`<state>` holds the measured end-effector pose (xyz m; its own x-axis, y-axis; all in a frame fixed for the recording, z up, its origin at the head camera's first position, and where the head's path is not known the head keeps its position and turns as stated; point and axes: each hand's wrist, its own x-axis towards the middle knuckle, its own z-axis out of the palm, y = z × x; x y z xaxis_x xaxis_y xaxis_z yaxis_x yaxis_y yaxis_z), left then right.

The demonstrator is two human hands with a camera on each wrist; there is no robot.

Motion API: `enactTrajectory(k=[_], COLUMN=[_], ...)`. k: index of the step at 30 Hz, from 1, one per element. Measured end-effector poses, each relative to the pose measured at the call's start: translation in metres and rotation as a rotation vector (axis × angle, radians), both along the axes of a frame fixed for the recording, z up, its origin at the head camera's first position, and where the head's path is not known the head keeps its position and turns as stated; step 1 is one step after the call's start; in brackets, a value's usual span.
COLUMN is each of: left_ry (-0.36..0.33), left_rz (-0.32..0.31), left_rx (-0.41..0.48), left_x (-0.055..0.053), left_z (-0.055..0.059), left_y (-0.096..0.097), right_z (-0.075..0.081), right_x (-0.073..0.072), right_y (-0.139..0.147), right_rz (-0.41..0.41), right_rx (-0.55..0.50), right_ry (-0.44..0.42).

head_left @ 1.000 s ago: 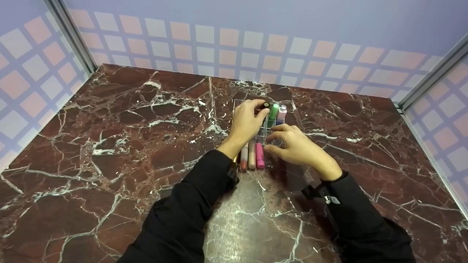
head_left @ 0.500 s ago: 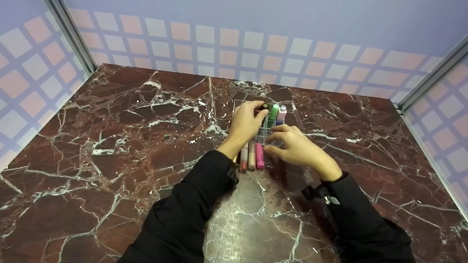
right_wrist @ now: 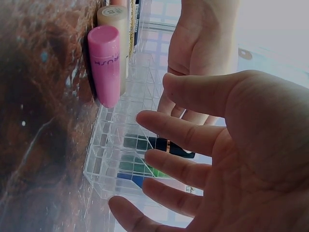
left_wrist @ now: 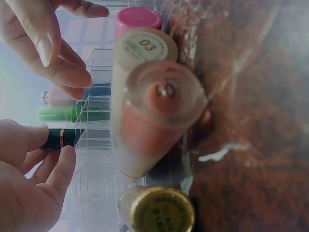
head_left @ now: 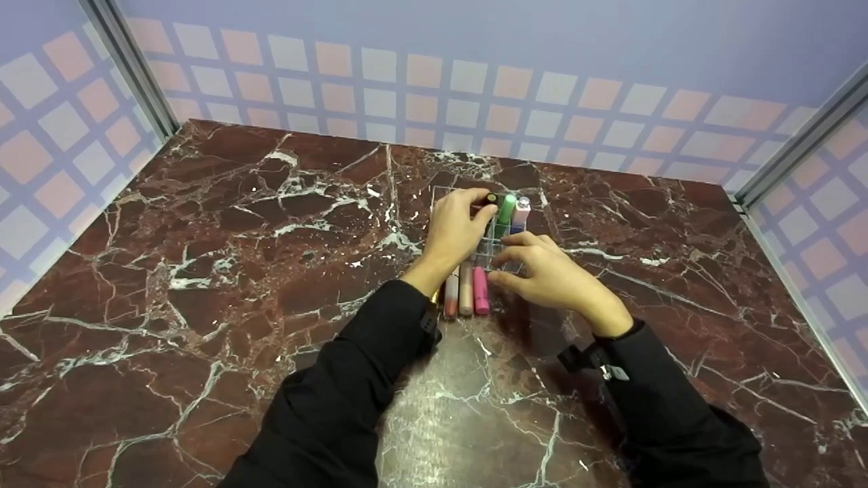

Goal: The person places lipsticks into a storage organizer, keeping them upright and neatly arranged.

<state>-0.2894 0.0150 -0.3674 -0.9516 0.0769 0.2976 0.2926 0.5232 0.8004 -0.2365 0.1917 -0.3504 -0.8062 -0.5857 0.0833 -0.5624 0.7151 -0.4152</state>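
A smooth, dark, gold-banded cylindrical tube (left_wrist: 54, 138) is pinched in the left grip (head_left: 451, 224), its lower part inside a gridded clear-plastic rack (right_wrist: 99, 145) on the veined, marble-patterned bench (head_left: 169, 325); its long axis runs nearly vertical, the exposed end pointing upward; the right grip (head_left: 546, 272) hangs loosely spread beside the rack

Clear box (right_wrist: 102, 145): 8 o'clock, lots of little slots.
Black tube (right_wrist: 181, 151): 5 o'clock, gold ring, one end in the box.
Green tube (right_wrist: 158, 172): 6 o'clock, beside the black one.
Right hand (right_wrist: 229, 154): 4 o'clock, fingers spread; can't tell if they touch the box.
Left hand (right_wrist: 193, 60): 1 o'clock, partly behind the right thumb.
Pink tube (right_wrist: 105, 65): between 10 and 11, by the tan tube (right_wrist: 113, 15).
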Motion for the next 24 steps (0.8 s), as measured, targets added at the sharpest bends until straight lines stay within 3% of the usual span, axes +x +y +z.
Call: enactTrajectory(k=[15, 24], left_ry=[0.039, -0.018], left_rz=[-0.016, -0.019], left_rx=[0.005, 0.041], left_x=[-0.0001, 0.0002], left_z=[-0.0012, -0.0005], left_y=[-0.0020, -0.0045], right_z=[-0.0012, -0.0011], right_x=[-0.0001, -0.0001], right_y=[-0.0001, -0.0002], right_rz=[-0.009, -0.009], right_rx=[0.007, 0.019], right_ry=[0.000, -0.008])
